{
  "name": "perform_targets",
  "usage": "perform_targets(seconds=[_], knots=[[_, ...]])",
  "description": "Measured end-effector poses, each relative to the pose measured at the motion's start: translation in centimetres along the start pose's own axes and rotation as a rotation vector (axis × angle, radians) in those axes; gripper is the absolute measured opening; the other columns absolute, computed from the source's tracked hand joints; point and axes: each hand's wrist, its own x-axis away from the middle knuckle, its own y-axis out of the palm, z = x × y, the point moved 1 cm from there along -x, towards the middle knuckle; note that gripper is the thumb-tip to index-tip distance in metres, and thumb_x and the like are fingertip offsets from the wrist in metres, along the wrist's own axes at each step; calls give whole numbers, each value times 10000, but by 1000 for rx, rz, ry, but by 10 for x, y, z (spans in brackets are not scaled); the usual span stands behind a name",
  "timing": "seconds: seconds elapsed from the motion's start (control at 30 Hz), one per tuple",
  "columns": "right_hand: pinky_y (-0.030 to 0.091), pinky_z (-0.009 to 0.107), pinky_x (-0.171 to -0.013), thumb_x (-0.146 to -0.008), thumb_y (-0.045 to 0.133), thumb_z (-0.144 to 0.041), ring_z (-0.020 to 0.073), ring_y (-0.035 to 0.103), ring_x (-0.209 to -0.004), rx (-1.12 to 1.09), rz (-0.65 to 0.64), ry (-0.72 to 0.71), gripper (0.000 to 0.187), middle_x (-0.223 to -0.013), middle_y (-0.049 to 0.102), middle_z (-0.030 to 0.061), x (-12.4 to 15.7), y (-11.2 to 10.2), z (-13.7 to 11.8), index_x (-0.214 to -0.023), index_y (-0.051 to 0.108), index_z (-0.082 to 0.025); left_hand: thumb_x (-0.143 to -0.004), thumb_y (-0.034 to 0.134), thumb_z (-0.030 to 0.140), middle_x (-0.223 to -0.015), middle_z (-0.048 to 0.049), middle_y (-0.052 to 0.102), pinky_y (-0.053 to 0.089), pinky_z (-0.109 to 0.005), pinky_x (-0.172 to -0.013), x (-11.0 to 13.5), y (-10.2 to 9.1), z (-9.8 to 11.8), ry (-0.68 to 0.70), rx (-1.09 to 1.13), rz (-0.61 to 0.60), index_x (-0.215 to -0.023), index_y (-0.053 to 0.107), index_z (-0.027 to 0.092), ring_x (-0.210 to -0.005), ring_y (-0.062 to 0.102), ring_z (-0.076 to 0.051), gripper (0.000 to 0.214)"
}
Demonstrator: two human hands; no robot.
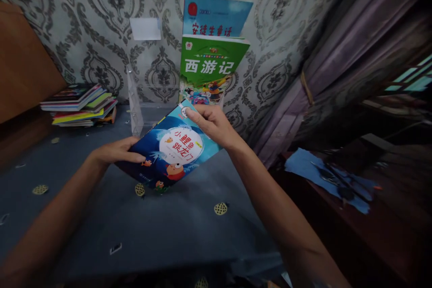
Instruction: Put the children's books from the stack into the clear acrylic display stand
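Both hands hold a blue picture book [170, 148] with a white oval title and cartoon fish, tilted above the dark blue cloth. My left hand [116, 150] grips its left edge, fingers wrapped round it. My right hand [211, 123] pinches its top right corner. Just behind the book stands a clear plastic tiered rack [135, 108] against the wall. A green book [209, 69] stands in the rack, and a light blue book [214, 15] stands above and behind it.
A stack of several colourful books [81, 103] lies at the back left on the blue cloth-covered table [162, 229]. Patterned wallpaper runs behind. A purple curtain [340, 63] hangs on the right, with a dark wooden ledge and blue cloth [324, 173] below it.
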Motion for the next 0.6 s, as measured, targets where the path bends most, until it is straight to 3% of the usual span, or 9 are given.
perform_targets(seconds=[0.1, 0.23, 0.33, 0.4, 0.47, 0.6], knots=[[241, 231, -499, -897, 558, -638, 74, 291, -548, -40, 24, 55, 566, -577, 338, -60, 0, -7, 7, -568, 413, -201, -691, 799, 450, -822, -38, 764, 562, -276, -636, -1, 11, 14, -40, 46, -84, -845, 752, 196, -725, 701, -217, 301], [257, 217, -462, -801, 712, -579, 58, 354, -494, -119, 128, 255, 485, -518, 452, -64, 14, -24, 29, -579, 557, -176, -677, 821, 454, -818, -41, 759, 550, -253, -590, -7, 27, 3, -77, 207, -5, -865, 733, 181, -667, 683, -186, 343], [382, 202, -488, -697, 803, -577, 67, 480, -501, -314, 233, 419, 445, -563, 585, -42, 36, -28, 50, -650, 645, -164, -642, 850, 451, -778, -39, 753, 550, -241, -563, -10, 35, -14, -129, 338, 103, -830, 712, 178, -610, 671, -165, 359], [490, 222, -566, -620, 845, -597, 88, 573, -543, -541, 326, 494, 471, -626, 651, -30, 55, -19, 61, -713, 665, -172, -640, 854, 442, -767, -39, 751, 558, -248, -550, -12, 40, -22, -152, 419, 168, -840, 700, 179, -585, 667, -161, 365], [550, 264, -635, -585, 856, -622, 118, 639, -579, -750, 334, 575, 517, -656, 692, -12, 74, 1, 68, -780, 674, -180, -653, 848, 426, -780, -42, 755, 575, -264, -553, -13, 48, -27, -164, 488, 215, -872, 692, 180, -582, 673, -166, 365], [555, 241, -660, -655, 852, -551, 115, 687, -630, -873, 119, 698, 478, -740, 741, 27, 111, 50, 68, -861, 689, -151, -678, 834, 378, -884, -60, 774, 620, -300, -659, -12, 63, -36, -164, 609, 315, -1004, 673, 181, -683, 721, -195, 413]])
